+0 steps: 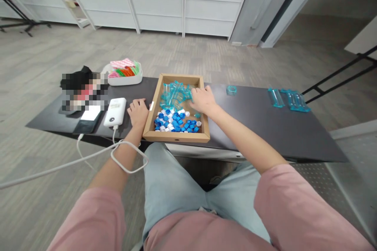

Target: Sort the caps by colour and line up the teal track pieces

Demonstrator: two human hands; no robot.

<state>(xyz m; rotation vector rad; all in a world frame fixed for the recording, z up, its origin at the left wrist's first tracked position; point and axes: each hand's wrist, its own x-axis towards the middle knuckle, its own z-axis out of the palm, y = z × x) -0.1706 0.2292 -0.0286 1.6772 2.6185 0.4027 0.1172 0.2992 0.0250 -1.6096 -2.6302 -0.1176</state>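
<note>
A shallow cardboard box (176, 137) stands on the dark table. Clear teal plastic pieces (173, 96) are heaped in its far part, with blue and white hexagonal pieces (176, 121) nearer to me. My right hand (203, 99) reaches over the box's right wall, fingers curled together beside the teal heap; what lies between the fingertips is hidden. Flat on the table, just left of the box, rests my left hand (138, 113), its fingers apart and holding nothing.
Left of my left hand lie a white power bank (115, 112) with a cable and a phone (88, 118). Behind them sits a white tray (125, 80) of colourful strips. Teal frames (296, 100) and a small teal piece (231, 90) lie on the table's right side.
</note>
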